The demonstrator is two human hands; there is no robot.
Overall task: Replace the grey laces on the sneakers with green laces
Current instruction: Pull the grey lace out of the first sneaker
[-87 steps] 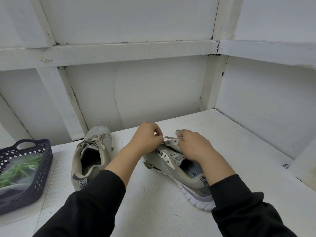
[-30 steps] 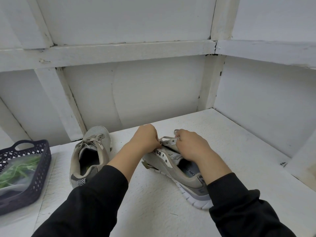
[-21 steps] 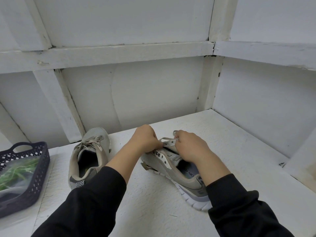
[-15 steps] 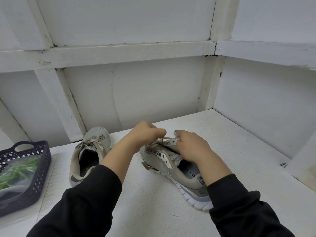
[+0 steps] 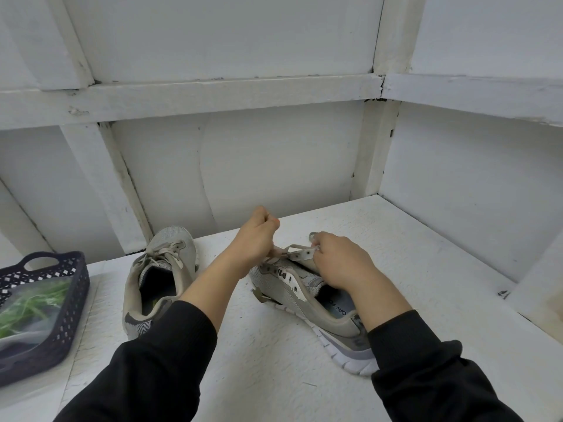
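left hand (image 5: 257, 236) fisted, pinching grey lace (image 5: 277, 255), pulled up above right sneaker (image 5: 292, 295). right hand (image 5: 341, 261) curled, gripping the eyelet flap (image 5: 304, 255) on its far side.

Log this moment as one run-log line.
step: unlacing | left hand: pinches grey lace above sneaker | right hand: grips sneaker's eyelet flap | second sneaker: laced | green laces: in basket
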